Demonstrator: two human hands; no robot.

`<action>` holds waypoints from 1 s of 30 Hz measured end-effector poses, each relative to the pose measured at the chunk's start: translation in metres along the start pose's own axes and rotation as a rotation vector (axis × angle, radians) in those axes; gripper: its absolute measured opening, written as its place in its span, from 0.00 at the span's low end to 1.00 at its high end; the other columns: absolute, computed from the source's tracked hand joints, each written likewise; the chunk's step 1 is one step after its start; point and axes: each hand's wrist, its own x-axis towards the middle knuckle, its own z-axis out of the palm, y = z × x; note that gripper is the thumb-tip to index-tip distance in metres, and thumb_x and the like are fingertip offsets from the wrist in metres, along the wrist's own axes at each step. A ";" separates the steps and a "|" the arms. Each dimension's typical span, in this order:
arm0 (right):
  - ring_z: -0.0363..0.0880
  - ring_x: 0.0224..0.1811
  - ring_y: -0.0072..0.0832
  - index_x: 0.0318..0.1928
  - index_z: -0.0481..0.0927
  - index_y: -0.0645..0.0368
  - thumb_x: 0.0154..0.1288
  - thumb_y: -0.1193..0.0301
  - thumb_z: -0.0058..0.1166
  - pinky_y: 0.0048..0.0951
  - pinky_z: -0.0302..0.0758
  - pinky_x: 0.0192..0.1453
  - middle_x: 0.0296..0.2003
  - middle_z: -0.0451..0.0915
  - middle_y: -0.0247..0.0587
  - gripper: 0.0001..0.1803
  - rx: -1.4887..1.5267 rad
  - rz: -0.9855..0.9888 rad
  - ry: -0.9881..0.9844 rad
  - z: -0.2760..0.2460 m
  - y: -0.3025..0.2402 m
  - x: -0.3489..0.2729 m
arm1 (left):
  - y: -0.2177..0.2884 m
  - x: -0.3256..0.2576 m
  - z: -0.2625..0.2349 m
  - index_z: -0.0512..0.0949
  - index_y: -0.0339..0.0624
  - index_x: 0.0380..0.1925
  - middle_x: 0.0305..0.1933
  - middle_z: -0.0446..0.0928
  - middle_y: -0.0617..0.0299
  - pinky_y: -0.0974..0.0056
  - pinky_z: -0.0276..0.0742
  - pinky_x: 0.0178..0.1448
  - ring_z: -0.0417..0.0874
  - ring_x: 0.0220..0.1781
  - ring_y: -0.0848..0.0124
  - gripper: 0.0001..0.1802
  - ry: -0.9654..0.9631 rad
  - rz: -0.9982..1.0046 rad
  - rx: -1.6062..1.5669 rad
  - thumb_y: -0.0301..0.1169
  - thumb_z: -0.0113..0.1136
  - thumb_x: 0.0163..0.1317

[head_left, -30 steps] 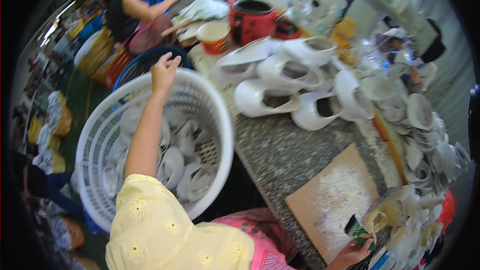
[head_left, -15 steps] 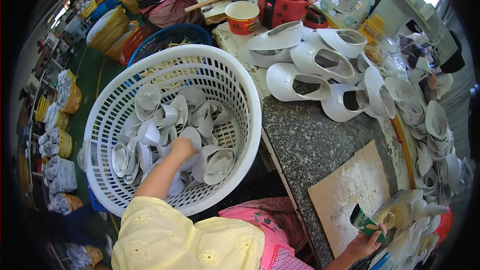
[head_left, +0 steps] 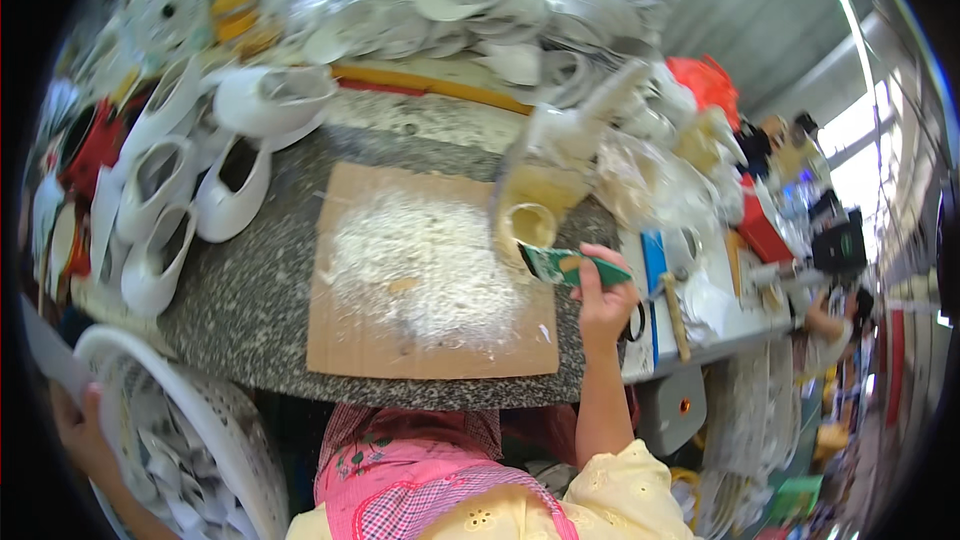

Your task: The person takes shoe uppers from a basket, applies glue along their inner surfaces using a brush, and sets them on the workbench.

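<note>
My right hand [head_left: 603, 302] grips a green-handled brush [head_left: 572, 266] at the right edge of a brown cardboard sheet [head_left: 430, 285] dusted with white residue. The brush tip lies next to an open tin of yellowish glue [head_left: 530, 225]. My left hand [head_left: 75, 422] is low at the left edge, just outside the rim of a white plastic basket [head_left: 215, 420] filled with several white shoe parts. It holds a flat white piece [head_left: 45, 352] that sticks up from the fingers. The cardboard rests on a speckled grey stone table [head_left: 260, 290].
Several white shoe soles [head_left: 160, 205] lie in a row on the table's left side, beside a red pot [head_left: 95, 145]. A heap of white parts [head_left: 470, 10] fills the back. A cluttered white side table with a hammer [head_left: 675, 312] stands right; another person's arm [head_left: 830, 330] shows beyond.
The view has swung right, from the basket to the cardboard. My left hand has come out of the basket holding a white piece. My right hand keeps the brush by the tin.
</note>
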 end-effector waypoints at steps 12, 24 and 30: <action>0.70 0.14 0.25 0.31 0.76 0.56 0.49 0.75 0.51 0.25 0.66 0.20 0.16 0.74 0.37 0.06 -0.280 -0.066 0.010 -0.002 -0.002 0.039 | 0.231 -0.056 0.196 0.71 0.41 0.31 0.34 0.69 0.55 0.60 0.69 0.41 0.71 0.39 0.57 0.26 -1.157 0.933 0.069 0.47 0.61 0.34; 0.72 0.22 0.18 0.32 0.75 0.65 0.51 0.80 0.50 0.14 0.66 0.21 0.26 0.76 0.40 0.05 0.410 0.273 -0.373 0.025 0.000 -0.016 | 0.215 -0.046 0.215 0.73 0.41 0.24 0.42 0.66 0.50 0.60 0.63 0.50 0.65 0.49 0.57 0.14 -1.217 1.096 -0.274 0.38 0.59 0.40; 0.75 0.29 0.21 0.31 0.77 0.61 0.49 0.82 0.50 0.18 0.70 0.30 0.28 0.77 0.36 0.07 0.352 0.214 -0.563 0.098 0.021 0.007 | 0.217 -0.050 0.222 0.73 0.42 0.29 0.44 0.67 0.50 0.60 0.61 0.53 0.66 0.50 0.58 0.14 -1.286 1.129 -0.266 0.39 0.56 0.43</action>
